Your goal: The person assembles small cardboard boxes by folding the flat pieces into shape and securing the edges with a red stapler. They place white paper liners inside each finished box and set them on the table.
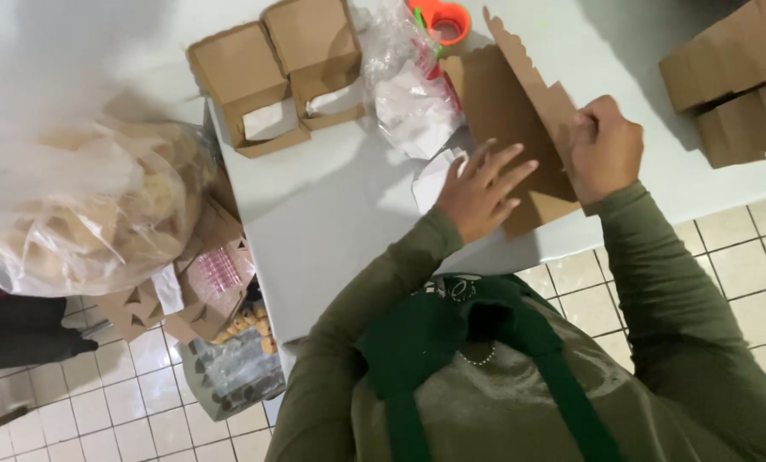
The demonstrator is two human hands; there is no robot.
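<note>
This looks like a small packing room, perhaps behind a bakery or food shop. A white table stands on a pale tiled floor. Folded brown boxes with windows sit at its far side, more cartons at far right, and a tape dispenser. On the left, a big plastic bag holds baked goods.
</note>
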